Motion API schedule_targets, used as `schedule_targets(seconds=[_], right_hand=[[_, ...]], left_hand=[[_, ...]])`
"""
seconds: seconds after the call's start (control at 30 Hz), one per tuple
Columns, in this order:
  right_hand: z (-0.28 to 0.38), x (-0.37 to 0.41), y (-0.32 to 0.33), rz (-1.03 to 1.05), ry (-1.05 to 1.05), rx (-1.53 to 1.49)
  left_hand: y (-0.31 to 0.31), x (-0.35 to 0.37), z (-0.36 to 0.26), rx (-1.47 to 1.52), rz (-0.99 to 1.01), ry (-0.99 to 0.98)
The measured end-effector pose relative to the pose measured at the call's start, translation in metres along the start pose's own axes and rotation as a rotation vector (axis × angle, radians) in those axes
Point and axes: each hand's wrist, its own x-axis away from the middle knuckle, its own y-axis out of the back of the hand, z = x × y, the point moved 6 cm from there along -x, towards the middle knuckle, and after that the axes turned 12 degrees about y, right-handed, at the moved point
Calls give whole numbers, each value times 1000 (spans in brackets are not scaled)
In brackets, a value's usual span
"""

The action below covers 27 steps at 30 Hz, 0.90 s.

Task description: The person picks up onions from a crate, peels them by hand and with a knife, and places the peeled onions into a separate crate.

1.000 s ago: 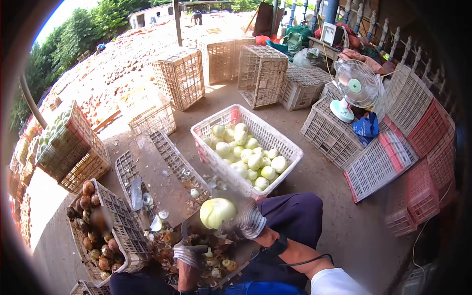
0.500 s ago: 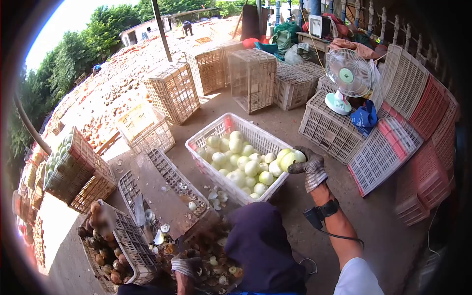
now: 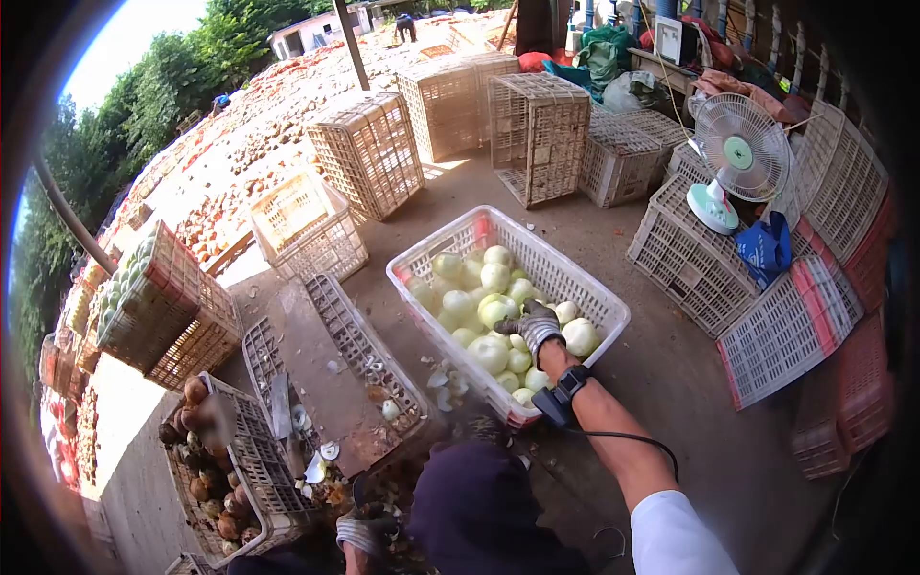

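Well ahead of both hands, a sunlit yard (image 3: pixel 268 134) is strewn with brown produce. Nearer, though beyond reach of either hand, slatted crates (image 3: pixel 369 158) stand along the edge of the shade. The white crate (image 3: pixel 575 265) lies directly under the right hand, well filled with peeled pale onions. Ahead of the left hand, a stained board (image 3: pixel 331 379) extends away. To the left of that hand, a second crate (image 3: pixel 271 470) holds brown-skinned onions (image 3: pixel 230 524). Well to the right of the right hand, a fan (image 3: pixel 738 158) stands on an upturned crate (image 3: pixel 692 261).

The right hand (image 3: pixel 534 329), gloved, is inside the white crate, thumb and fingers partly curled against a pale onion (image 3: pixel 496 310) lying among the others; whether it is gripped or released cannot be told. The left hand (image 3: pixel 367 532), gloved, is low beside the dark-trousered knee (image 3: pixel 479 503); its grasp cannot be determined. Ahead and left of it, a flat blade (image 3: pixel 281 407) rests beside the board. Peel scraps (image 3: pixel 443 385) lie left of the right hand.
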Motion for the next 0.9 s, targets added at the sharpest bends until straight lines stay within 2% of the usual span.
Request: schedule_targets(seconds=[0.03,0.07,0.1,0.17,0.2,0.27,0.33,0.4,0.43,0.47,0.5,0.53,0.57,0.6,0.63,0.67,0.7,0.73,0.77,0.83,0.87,0.9], right_hand=[[-15,-11,-10,34,27,97],[-30,-21,-20,66,56,194],[-51,-16,-22,-42,53,-20],[-68,3,-15,-53,-79,-568],[-72,14,-3,-168,-74,-691],[-65,36,23,-228,-79,-810],[-39,65,55,-272,-86,-882],[-19,84,74,-267,-91,-910],[-6,90,80,-252,-92,-942],[20,96,91,-329,55,-933],[31,105,100,-306,80,-868],[27,96,104,-210,195,-936],[50,106,106,-168,175,-994],[73,116,112,-191,222,-982],[83,112,111,-115,352,-940],[92,110,111,-44,482,-904],[128,133,111,24,492,-1084],[152,148,106,45,378,-1092],[174,162,104,60,268,-1091],[223,188,86,142,323,-1065],[249,204,73,210,481,-1048],[273,225,59,279,628,-1022]], left_hand=[[-2,-5,23,361,54,310],[2,-5,27,345,23,304],[3,-3,24,330,-5,299],[1,0,23,251,5,244],[0,-2,25,190,39,192],[-6,-18,50,116,135,112],[-6,0,22,368,90,305],[8,24,-15,625,-7,400],[25,30,-34,715,-73,296],[49,41,-55,793,-156,150],[75,55,-73,872,-238,21],[100,71,-84,950,-307,-87],[123,84,-91,1030,-338,-179],[141,94,-93,1082,-364,-257],[154,104,-94,1165,-207,-293],[152,91,-77,979,-227,-312],[143,70,-48,590,-321,-360],[119,39,-6,-170,-537,-476],[88,16,33,-520,-605,-497],[83,46,6,178,-308,-99],[79,66,-7,516,-277,98],[88,82,-19,639,-253,124]])
